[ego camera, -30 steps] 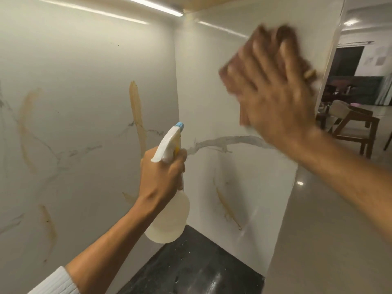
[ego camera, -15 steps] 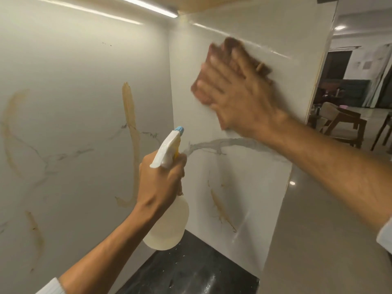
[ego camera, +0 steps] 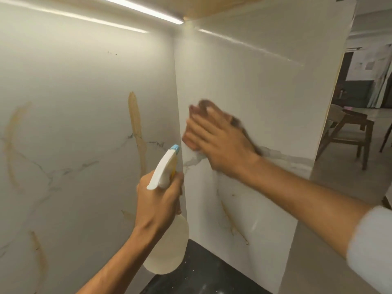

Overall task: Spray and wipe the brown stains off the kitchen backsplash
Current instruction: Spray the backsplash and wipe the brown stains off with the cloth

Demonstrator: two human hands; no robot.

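Right hand (ego camera: 218, 143) flat, fingers straight and spread, pressing a brown wiping cloth (ego camera: 237, 123) against the right panel of the white marble-look backsplash (ego camera: 244, 71), mid-height near the inside corner. It is blurred, so the cloth edges are unclear. Left hand (ego camera: 159, 200) clamped round the neck of a translucent white plastic spray bottle (ego camera: 167, 247), blue nozzle tip (ego camera: 175, 147) aimed toward the corner, bottle held above the black speckled desk (ego camera: 201, 270).

Brown stains showing: 1 thin diagonal streak (ego camera: 233, 221) low on the right panel below the cloth, 1 tall vertical streak (ego camera: 135, 124) on the left panel, 1 long curved smear (ego camera: 10, 141) far left, 1 short streak (ego camera: 39, 253) lower left.

Step looks like wiping the right panel. To do it well: flat palm for even pressure, overlapping passes down to the diagonal streak, spray it first if dry, and turn the cloth to a clean face so brown isn't smeared back. Most stains remain, so likely early in the task.
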